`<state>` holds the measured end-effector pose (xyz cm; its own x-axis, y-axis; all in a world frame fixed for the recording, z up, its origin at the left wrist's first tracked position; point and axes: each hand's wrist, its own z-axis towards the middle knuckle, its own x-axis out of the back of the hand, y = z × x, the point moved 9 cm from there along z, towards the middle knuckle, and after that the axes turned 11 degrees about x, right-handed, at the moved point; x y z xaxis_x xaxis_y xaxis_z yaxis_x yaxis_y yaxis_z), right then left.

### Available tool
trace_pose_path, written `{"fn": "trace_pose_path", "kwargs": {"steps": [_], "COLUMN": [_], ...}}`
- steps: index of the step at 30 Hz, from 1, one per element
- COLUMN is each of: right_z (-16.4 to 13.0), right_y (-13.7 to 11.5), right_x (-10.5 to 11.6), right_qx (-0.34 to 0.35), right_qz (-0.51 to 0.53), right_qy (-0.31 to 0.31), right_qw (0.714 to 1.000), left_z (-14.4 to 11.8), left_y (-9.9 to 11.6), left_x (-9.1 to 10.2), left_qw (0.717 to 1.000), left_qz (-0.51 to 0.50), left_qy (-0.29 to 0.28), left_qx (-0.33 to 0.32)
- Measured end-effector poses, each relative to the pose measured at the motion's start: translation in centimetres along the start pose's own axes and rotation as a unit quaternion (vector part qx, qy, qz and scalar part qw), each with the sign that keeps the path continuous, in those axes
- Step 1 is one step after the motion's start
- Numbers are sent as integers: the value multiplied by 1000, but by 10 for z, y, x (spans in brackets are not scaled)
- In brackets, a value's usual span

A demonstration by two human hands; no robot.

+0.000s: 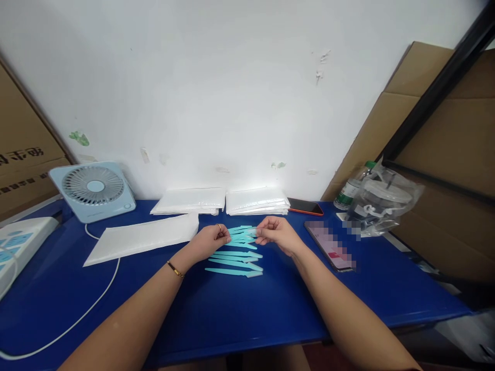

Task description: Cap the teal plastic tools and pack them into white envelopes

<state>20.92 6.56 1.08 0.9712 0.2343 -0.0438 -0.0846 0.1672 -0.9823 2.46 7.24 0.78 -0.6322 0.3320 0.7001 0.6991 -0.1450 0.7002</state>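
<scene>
Several turquoise eyebrow razors (234,271) with pale blade ends lie in a rough column across the blue table, their blade ends toward the right. Above the upper ones, my left hand (212,241) pinches the left end of a razor (242,238) between thumb and fingers. At its other end, my right hand (276,234) is closed in a pinch on the pale, see-through blade end. More razors overlap just beneath and behind, so the held one's outline is partly hidden. Beside my left hand lies a white padded sleeve (145,238).
Two stacks of white sleeves (189,200) (257,200) lie along the wall. A phone (328,245) and an orange-edged phone (305,206) are on the right, near a bagged cup (381,203) and bottle (350,190). Left are a blue fan (95,190), its cable and a power strip (25,242).
</scene>
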Motion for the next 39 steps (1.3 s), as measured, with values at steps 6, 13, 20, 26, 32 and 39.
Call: {"fn": "trace_pose_path", "kwargs": {"steps": [6,13,20,26,32,39], "right_z": [-1,1,1,0,-2,6], "right_y": [-8,-9,-7,-11,-1,-26], "right_x": [8,20,17,18,-2,58], "right_qx": [3,10,4,13,-5,92], "right_qz": [-32,-30,-28,-26,-61,-404], "right_qy": [-31,4,15,16,-72,32], "right_qw": [999,1000,999,999,996,910], "left_z": [-5,-5,-5,-4,-9,-16], "left_y": [5,5,4,4,10,18], "left_x": [-7,-2,-2,-1,-6,-16], "left_qw": [999,1000,1000,1000,999,995], "left_qz": [-5,0,-9,-15,-21,49], "left_qy": [-31,-21,-19,-17,-49,-79], "left_qx": [-4,11,6,11,-2,-30]}}
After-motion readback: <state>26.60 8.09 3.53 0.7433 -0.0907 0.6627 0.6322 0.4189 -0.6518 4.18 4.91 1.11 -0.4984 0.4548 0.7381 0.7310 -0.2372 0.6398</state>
